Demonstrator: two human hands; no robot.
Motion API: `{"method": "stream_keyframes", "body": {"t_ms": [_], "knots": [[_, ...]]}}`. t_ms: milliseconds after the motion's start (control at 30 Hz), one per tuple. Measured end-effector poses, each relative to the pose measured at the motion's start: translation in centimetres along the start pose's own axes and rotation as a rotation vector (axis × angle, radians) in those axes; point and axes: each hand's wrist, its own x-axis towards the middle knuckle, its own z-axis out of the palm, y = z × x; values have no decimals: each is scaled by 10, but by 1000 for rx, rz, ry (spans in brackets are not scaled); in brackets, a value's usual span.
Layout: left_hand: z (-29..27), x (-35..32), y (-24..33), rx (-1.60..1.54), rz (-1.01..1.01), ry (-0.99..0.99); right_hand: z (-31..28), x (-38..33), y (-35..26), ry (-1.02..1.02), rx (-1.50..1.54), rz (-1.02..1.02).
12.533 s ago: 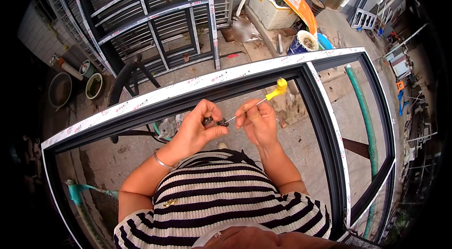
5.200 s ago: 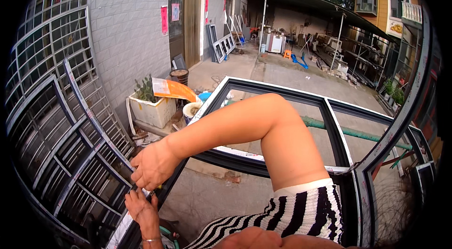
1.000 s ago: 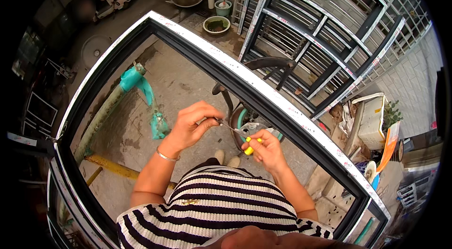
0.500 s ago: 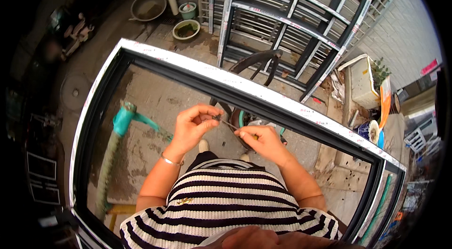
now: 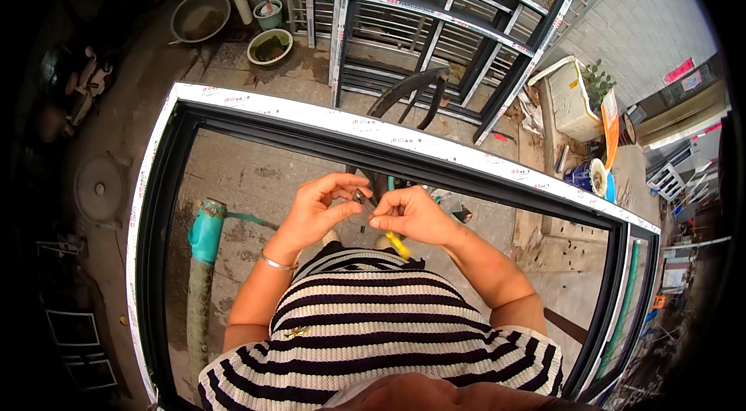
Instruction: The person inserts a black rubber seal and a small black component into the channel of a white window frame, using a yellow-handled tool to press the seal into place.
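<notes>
My left hand (image 5: 317,210) is closed, pinching a small dark metal piece (image 5: 359,196) between thumb and fingertips. My right hand (image 5: 420,217), close beside it, grips a screwdriver (image 5: 399,245). Its yellow handle hangs out below the palm, and the thin shaft slants up toward the small piece; whether they touch I cannot tell. Both hands are above the opening of a large black window frame (image 5: 373,128), whose outer faces are covered in white printed film. The frame surrounds my body at about waist height.
Beyond the big frame, more filmed frames (image 5: 443,19) lean on a barred wall. A basin (image 5: 200,16) and a bowl (image 5: 270,47) stand far left. Inside the opening at left is a green-topped pole (image 5: 205,232). A white foam planter (image 5: 573,104) sits at right.
My right hand has come nearer the left and turned, so the screwdriver's yellow handle now shows below it. The whole view has shifted a little.
</notes>
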Motion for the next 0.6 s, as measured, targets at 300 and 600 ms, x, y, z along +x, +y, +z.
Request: {"method": "stream_keyframes", "body": {"t_ms": [300, 600], "knots": [[-6, -4, -3, -28, 22, 68, 5, 19, -13, -25, -38, -110], [-11, -11, -6, -117, 38, 118, 4, 29, -14, -114, -116, -76]]}}
